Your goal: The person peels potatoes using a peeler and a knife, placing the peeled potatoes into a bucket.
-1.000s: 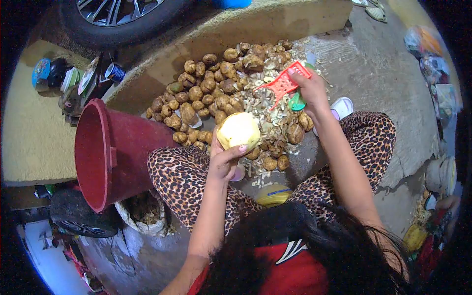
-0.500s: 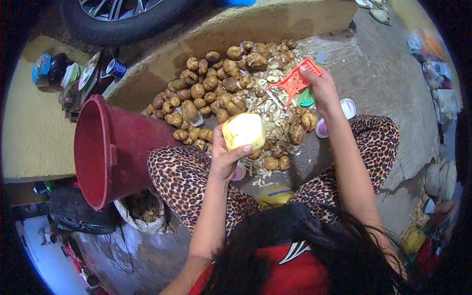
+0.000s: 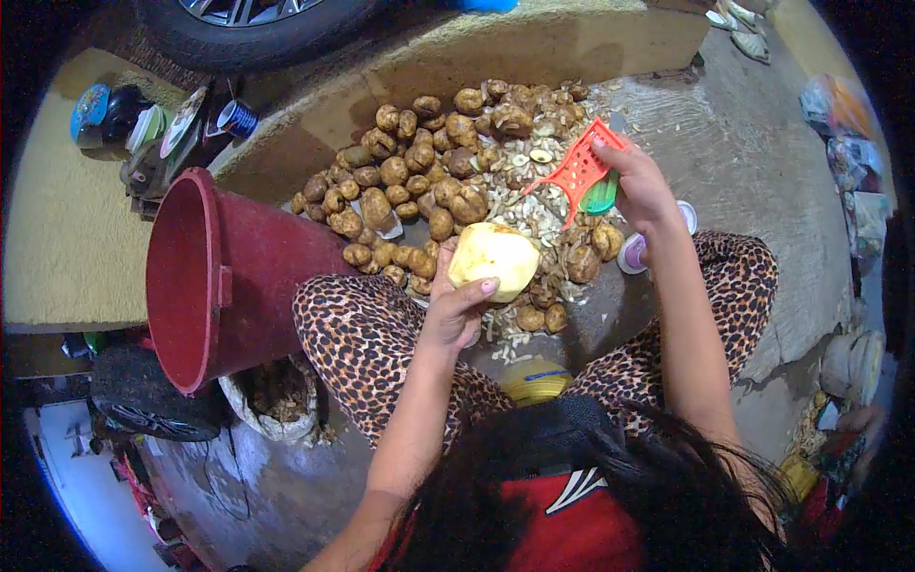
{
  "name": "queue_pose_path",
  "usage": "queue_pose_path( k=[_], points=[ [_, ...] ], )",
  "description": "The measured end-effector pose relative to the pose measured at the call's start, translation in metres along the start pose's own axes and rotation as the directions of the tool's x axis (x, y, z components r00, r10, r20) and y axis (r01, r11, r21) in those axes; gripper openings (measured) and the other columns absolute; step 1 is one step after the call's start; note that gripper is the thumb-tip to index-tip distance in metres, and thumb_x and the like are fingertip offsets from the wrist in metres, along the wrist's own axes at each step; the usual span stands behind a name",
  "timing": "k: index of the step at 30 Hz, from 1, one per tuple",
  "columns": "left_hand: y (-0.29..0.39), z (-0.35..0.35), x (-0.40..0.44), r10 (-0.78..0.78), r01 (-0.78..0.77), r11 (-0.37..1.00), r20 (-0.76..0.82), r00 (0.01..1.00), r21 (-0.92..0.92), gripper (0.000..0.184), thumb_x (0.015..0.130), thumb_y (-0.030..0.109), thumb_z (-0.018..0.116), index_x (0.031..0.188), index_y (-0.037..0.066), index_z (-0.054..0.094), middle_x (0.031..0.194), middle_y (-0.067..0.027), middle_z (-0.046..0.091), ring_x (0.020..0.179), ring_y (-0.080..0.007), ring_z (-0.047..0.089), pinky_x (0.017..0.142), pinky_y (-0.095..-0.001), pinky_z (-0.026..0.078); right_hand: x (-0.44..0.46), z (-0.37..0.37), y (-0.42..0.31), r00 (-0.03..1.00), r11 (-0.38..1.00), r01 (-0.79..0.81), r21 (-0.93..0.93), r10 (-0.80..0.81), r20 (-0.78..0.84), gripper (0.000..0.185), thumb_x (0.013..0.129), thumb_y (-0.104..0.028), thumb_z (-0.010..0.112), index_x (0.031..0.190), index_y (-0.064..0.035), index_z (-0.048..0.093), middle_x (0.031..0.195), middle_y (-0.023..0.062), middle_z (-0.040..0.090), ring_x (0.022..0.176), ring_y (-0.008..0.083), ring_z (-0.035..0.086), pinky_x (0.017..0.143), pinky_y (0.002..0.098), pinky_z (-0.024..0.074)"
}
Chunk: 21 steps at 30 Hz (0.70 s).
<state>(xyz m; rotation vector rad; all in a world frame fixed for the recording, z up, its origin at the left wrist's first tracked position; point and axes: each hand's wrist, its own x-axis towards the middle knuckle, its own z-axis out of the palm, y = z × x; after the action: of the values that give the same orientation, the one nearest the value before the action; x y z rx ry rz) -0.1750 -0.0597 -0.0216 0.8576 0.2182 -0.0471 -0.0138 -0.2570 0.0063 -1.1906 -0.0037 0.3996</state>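
Note:
My left hand (image 3: 454,313) is closed around a large peeled potato (image 3: 499,261), pale yellow with a few darker spots. My right hand (image 3: 640,187) grips a red-orange peeler (image 3: 581,168) with a perforated body, held up and to the right of the potato, apart from it. A green object (image 3: 599,196) shows just under the peeler; I cannot tell whether it lies on the ground. Below and beyond both hands are light peelings (image 3: 545,202) and a heap of brown unpeeled potatoes (image 3: 393,172).
A big dark red bucket (image 3: 276,272) lies tilted at the left, its mouth facing left. Behind it is an open white sack (image 3: 272,405). A low concrete ledge (image 3: 534,57) and a car wheel (image 3: 257,38) border the far side. Small white-and-purple tubs (image 3: 633,254) stand near my right knee.
The peeled potato in my left hand has shifted slightly right and turned a little. The peeler in my right hand has tilted, its head now pointing lower. The whole view has shifted slightly.

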Motion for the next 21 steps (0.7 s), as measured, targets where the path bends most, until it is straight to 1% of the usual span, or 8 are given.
queue_pose_path(
  k=[2,6,8,11,15,18,19,21],
  points=[
    [0.003,0.005,0.001,-0.033,0.031,0.998,-0.042,0.999,-0.051,0.070,0.064,0.009,0.070,0.124,0.006,0.033,0.115,-0.0117,0.048,0.108,-0.0243,0.050,0.092,-0.0396,0.043,0.001,0.001,0.002,1.000,1.000,0.015,-0.013,-0.015,0.014,0.019,0.086,-0.016,0.052,0.099,-0.0011,0.054,0.090,0.0068,0.062,0.078,0.0138,0.061,0.070,0.0271,0.0500],
    [-0.005,-0.001,0.001,-0.091,0.081,0.988,-0.076,0.993,-0.133,0.068,0.066,0.010,0.070,0.124,0.004,0.035,0.114,-0.0112,0.050,0.106,-0.0219,0.051,0.088,-0.0377,0.046,0.004,-0.004,0.005,0.995,0.996,-0.081,0.041,0.079,0.065,0.018,0.085,-0.017,0.056,0.094,-0.0013,0.056,0.086,0.0062,0.063,0.074,0.0139,0.062,0.067,0.0272,0.0506],
    [-0.010,-0.003,0.002,-0.092,0.088,0.993,-0.042,0.995,-0.082,0.068,0.065,0.008,0.072,0.122,0.004,0.036,0.113,-0.0108,0.051,0.103,-0.0219,0.053,0.088,-0.0366,0.046,-0.003,0.004,0.000,0.994,0.993,-0.095,0.071,0.091,0.059,0.018,0.084,-0.018,0.058,0.092,-0.0013,0.057,0.084,0.0060,0.063,0.073,0.0138,0.062,0.066,0.0274,0.0509],
    [-0.008,0.005,0.001,-0.099,0.099,0.995,-0.015,0.995,0.033,0.069,0.061,0.005,0.074,0.120,0.003,0.038,0.110,-0.0098,0.053,0.100,-0.0213,0.055,0.087,-0.0354,0.046,-0.002,0.009,0.004,0.978,0.982,-0.156,0.103,0.140,0.153,0.021,0.081,-0.017,0.063,0.094,-0.0010,0.058,0.084,0.0063,0.064,0.074,0.0143,0.062,0.067,0.0274,0.0509],
    [-0.010,0.009,0.003,-0.112,0.107,0.986,0.035,0.993,0.126,0.071,0.057,-0.001,0.076,0.118,0.003,0.040,0.107,-0.0084,0.055,0.098,-0.0198,0.056,0.087,-0.0349,0.046,-0.021,0.036,-0.003,0.973,0.989,-0.132,-0.070,0.143,0.181,0.029,0.073,-0.016,0.070,0.094,0.0000,0.057,0.083,0.0045,0.062,0.072,0.0117,0.060,0.069,0.0251,0.0488],
    [-0.015,0.003,0.003,-0.077,0.048,0.969,0.111,0.991,0.244,0.074,0.055,0.001,0.078,0.118,0.003,0.040,0.108,-0.0082,0.054,0.099,-0.0186,0.055,0.086,-0.0343,0.046,-0.023,0.042,0.003,0.978,0.928,0.050,-0.368,0.029,0.205,0.027,0.071,-0.016,0.072,0.089,-0.0001,0.059,0.079,0.0034,0.062,0.069,0.0102,0.058,0.063,0.0244,0.0473],
    [-0.015,0.002,0.001,-0.124,0.096,0.967,0.108,0.986,0.236,0.075,0.053,0.001,0.079,0.117,0.003,0.040,0.109,-0.0080,0.055,0.099,-0.0180,0.055,0.087,-0.0337,0.046,-0.024,0.045,0.005,0.982,0.947,0.084,-0.310,-0.026,0.187,0.024,0.070,-0.016,0.072,0.084,-0.0003,0.060,0.074,0.0022,0.061,0.067,0.0089,0.056,0.059,0.0240,0.0457],
    [-0.010,0.001,0.000,-0.128,0.080,0.942,0.130,0.983,0.325,0.075,0.052,0.002,0.079,0.117,0.003,0.041,0.108,-0.0079,0.055,0.099,-0.0177,0.055,0.087,-0.0336,0.045,-0.007,0.023,0.010,0.957,0.760,0.246,-0.602,-0.287,0.029,0.023,0.071,-0.016,0.071,0.083,-0.0004,0.059,0.073,0.0021,0.061,0.065,0.0089,0.056,0.058,0.0239,0.0459]
  ],
)
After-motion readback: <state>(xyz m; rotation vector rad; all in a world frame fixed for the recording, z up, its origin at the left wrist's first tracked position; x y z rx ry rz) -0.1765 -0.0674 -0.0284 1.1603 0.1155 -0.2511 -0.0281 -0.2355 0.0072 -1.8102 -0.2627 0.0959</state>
